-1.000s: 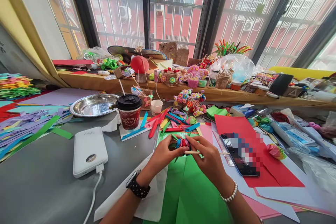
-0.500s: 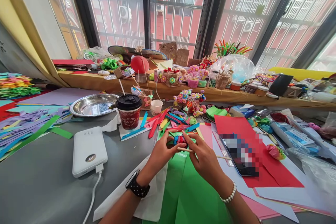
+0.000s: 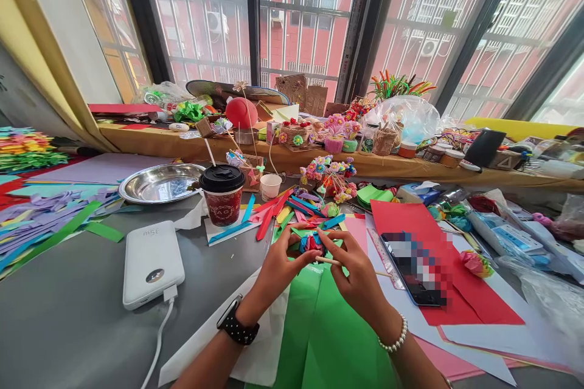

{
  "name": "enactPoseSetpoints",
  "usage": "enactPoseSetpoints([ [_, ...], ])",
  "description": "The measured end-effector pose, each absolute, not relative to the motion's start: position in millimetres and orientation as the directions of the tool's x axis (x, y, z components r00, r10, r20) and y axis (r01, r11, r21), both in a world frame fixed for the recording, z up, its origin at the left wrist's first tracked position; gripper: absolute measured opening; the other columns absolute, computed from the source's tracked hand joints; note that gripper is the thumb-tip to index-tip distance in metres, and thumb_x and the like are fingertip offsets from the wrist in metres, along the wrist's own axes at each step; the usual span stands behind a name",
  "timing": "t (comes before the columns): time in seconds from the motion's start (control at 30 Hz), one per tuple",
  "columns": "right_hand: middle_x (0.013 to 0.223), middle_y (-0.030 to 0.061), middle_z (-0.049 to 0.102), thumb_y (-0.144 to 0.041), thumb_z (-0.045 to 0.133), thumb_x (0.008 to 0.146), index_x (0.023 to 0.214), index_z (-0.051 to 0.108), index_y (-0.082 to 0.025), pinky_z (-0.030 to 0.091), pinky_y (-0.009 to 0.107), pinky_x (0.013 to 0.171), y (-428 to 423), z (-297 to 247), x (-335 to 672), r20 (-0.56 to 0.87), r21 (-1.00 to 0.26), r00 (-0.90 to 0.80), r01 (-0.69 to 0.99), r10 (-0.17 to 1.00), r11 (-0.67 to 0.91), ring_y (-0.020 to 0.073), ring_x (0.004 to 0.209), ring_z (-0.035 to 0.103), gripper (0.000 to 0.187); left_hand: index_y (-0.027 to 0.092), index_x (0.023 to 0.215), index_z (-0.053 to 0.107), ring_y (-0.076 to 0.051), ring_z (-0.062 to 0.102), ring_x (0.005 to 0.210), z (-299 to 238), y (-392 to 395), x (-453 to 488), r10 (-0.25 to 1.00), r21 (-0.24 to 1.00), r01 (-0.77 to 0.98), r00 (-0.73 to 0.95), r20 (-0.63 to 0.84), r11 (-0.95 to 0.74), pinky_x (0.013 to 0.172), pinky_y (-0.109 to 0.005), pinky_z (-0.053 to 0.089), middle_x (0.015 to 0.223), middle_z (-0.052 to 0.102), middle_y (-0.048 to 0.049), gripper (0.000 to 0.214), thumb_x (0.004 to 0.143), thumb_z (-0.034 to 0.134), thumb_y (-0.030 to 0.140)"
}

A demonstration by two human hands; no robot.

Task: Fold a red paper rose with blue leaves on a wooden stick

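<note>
Between my hands is a small paper flower (image 3: 312, 244) in red, blue and green. My left hand (image 3: 283, 258) wraps its thumb and fingers round the flower from the left. On the other side, my right hand (image 3: 351, 258) reaches its index finger to the flower's edge and pinches a thin pale stick (image 3: 328, 261), whose far end points right. The fingers partly hide the flower. Below both hands lie green paper sheets (image 3: 340, 328), with a white sheet (image 3: 269, 340) under my left forearm.
To the left are a white power bank (image 3: 154, 264) with a cable, a lidded cup (image 3: 222, 197) and a metal plate (image 3: 159, 184). Paper strips (image 3: 274, 213) lie beyond my hands. A phone (image 3: 413, 270) rests on red paper (image 3: 483, 295) at right, near another paper flower (image 3: 477, 263).
My right hand and the stick have shifted slightly against the flower, and more of its blue and red paper shows. The whole view has moved a little.
</note>
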State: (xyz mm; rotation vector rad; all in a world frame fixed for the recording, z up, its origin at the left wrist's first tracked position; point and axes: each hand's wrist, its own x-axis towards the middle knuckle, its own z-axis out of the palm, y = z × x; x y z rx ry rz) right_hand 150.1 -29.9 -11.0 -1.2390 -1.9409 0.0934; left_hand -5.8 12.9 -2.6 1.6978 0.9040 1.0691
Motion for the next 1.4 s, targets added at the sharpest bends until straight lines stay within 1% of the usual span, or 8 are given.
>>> enactPoseSetpoints([
  [0.23,0.100,0.0058,0.046,-0.005,0.037,0.073,0.122,0.042,-0.029,0.047,0.030,0.062,-30,-8,154,0.583,-0.470,-0.196,0.710,0.788,0.524,0.0138,0.068,0.049,0.055,0.017,0.107,0.044,-0.013,0.050,0.066,0,14,-8,0.894,0.943,0.140,0.386,0.228,-0.301,0.059,-0.023,0.043,0.070,0.047,0.0019,0.048,0.067,0.060,0.039],
  [0.47,0.102,0.0074,0.042,-0.018,0.044,0.079,0.121,0.041,-0.025,0.045,0.026,0.058,-36,10,159,0.561,-0.586,-0.096,0.656,0.822,0.477,0.0152,0.076,0.047,0.043,0.017,0.111,0.039,-0.016,0.054,0.079,10,17,-18,0.797,0.988,-0.090,0.583,0.157,-0.129,0.068,-0.027,0.044,0.091,0.055,-0.0061,0.047,0.072,0.057,0.037],
  [0.63,0.099,0.0060,0.044,-0.024,0.043,0.082,0.120,0.041,-0.026,0.042,0.021,0.049,-39,14,161,0.490,-0.671,-0.142,0.568,0.860,0.476,0.0113,0.066,0.048,0.038,0.017,0.114,0.036,-0.017,0.054,0.077,17,21,-28,0.724,0.993,-0.057,0.680,0.116,-0.105,0.063,-0.026,0.043,0.082,0.055,-0.0042,0.052,0.072,0.054,0.042],
  [0.77,0.096,0.0059,0.048,-0.027,0.045,0.082,0.115,0.046,-0.024,0.045,0.022,0.056,-36,11,160,0.521,-0.700,-0.141,0.494,0.842,0.516,0.0136,0.075,0.051,0.033,0.019,0.117,0.034,-0.015,0.052,0.072,20,21,-32,0.678,0.996,-0.033,0.730,0.081,-0.083,0.059,-0.024,0.041,0.081,0.052,-0.0026,0.054,0.073,0.053,0.044],
  [0.87,0.088,0.0050,0.053,-0.024,0.047,0.082,0.099,0.056,-0.022,0.047,0.023,0.063,-34,8,157,0.571,-0.674,-0.144,0.479,0.808,0.562,0.0151,0.080,0.053,0.019,0.021,0.116,0.037,-0.014,0.051,0.072,17,22,-33,0.672,0.996,-0.035,0.736,0.080,-0.080,0.061,-0.025,0.041,0.082,0.052,-0.0020,0.054,0.071,0.054,0.046],
  [1.03,0.073,0.0025,0.054,-0.019,0.048,0.081,0.079,0.057,-0.019,0.045,0.022,0.055,-36,5,151,0.674,-0.588,-0.078,0.546,0.735,0.597,0.0130,0.066,0.054,0.010,0.021,0.115,0.039,-0.013,0.051,0.072,9,29,-30,0.782,0.991,-0.023,0.612,0.119,-0.133,0.053,-0.021,0.043,0.104,0.045,-0.0079,0.060,0.067,0.050,0.056],
  [1.23,0.069,0.0011,0.050,-0.018,0.049,0.080,0.079,0.054,-0.018,0.043,0.023,0.054,-38,-3,144,0.807,-0.435,0.042,0.717,0.589,0.545,0.0124,0.062,0.052,0.006,0.027,0.124,0.026,-0.011,0.056,0.068,-6,22,-14,0.805,0.991,-0.099,0.580,0.127,-0.085,0.062,-0.030,0.049,0.120,0.032,-0.0107,0.073,0.063,0.061,0.046],
  [1.4,0.078,0.0034,0.054,-0.021,0.045,0.082,0.086,0.052,-0.020,0.046,0.025,0.058,-35,-7,142,0.739,-0.438,-0.036,0.732,0.672,0.521,0.0142,0.068,0.055,0.008,0.023,0.126,0.023,-0.009,0.051,0.063,-8,14,-7,0.828,0.996,-0.086,0.557,0.060,-0.014,0.057,-0.026,0.047,0.100,0.049,-0.0060,0.079,0.062,0.066,0.037],
])
